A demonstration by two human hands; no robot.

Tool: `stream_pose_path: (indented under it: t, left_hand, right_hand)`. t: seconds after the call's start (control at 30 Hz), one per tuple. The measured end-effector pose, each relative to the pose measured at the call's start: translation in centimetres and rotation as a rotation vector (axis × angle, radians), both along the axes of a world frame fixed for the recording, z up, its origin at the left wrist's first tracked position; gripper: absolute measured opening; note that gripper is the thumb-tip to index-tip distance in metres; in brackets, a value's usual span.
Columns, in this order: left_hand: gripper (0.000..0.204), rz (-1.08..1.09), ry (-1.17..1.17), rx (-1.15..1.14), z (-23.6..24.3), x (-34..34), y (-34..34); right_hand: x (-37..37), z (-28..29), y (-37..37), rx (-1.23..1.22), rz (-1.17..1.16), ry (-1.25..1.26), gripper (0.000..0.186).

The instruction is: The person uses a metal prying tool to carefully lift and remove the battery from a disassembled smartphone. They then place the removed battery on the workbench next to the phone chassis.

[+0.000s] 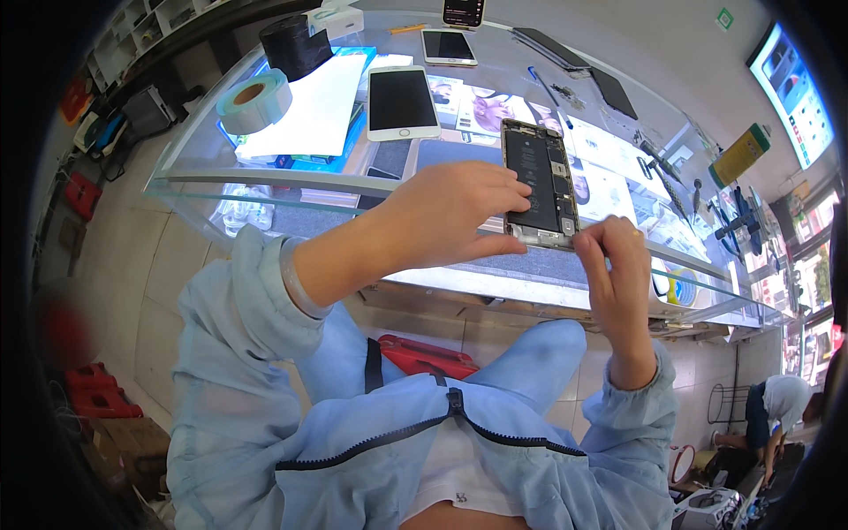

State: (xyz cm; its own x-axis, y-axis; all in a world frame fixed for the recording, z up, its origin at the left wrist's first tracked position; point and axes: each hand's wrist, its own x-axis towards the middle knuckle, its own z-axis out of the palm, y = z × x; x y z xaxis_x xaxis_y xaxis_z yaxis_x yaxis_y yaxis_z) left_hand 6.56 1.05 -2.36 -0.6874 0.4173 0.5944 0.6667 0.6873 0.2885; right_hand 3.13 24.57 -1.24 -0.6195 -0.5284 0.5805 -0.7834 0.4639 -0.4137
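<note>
An opened phone lies on the glass counter, its black battery and inner parts bare. My left hand holds it from the left: the fingertips rest on the battery and the thumb is by the lower left corner. At the lower right corner, my right hand has thumb and forefinger closed together. Whatever is between those fingertips is too small or hidden to make out. A white phone with a dark screen lies to the left of the opened one.
On the glass counter stand a roll of pale tape and a black roll. Farther back are another white phone and a propped phone. A blue pen-like tool, tweezers and a green bottle are at right.
</note>
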Motion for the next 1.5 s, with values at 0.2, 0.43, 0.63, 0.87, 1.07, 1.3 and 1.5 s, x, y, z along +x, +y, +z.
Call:
stream_pose_path:
  t: [0.2, 0.43, 0.63, 0.87, 1.07, 1.3, 1.5]
  left_hand:
    - [0.039, 0.009, 0.0, -0.022, -0.1, -0.1, -0.1]
    - [0.04, 0.027, 0.043, -0.055, -0.4, -0.4, 0.2]
    - [0.039, 0.061, 0.009, -0.078, -0.2, -0.1, 0.2]
    - [0.039, 0.083, -0.016, -0.086, -0.2, -0.1, 0.4]
    - [0.038, 0.085, 0.004, -0.082, -0.7, -0.2, 0.2]
    - [0.035, 0.088, 0.011, -0.079, -0.3, 0.3, 0.5]
    - [0.039, 0.088, 0.027, -0.071, -0.4, 0.2, 0.5]
  right_hand:
    - [4.3, 0.6, 2.9, -0.074, 0.047, 0.251, 0.025]
    - [6.7, -0.5, 5.2, -0.189, 0.085, 0.274, 0.044]
    - [8.5, -0.6, 6.0, -0.196, 0.155, 0.274, 0.05]
    - [8.8, -1.8, 5.5, -0.232, 0.282, 0.117, 0.044]
    - [7.1, -2.5, 3.3, -0.171, 0.055, -0.027, 0.017]
    - [5.1, -1.2, 1.6, -0.14, 0.036, -0.119, 0.012]
    - [1.8, -1.1, 0.0, -0.165, 0.132, 0.169, 0.011]
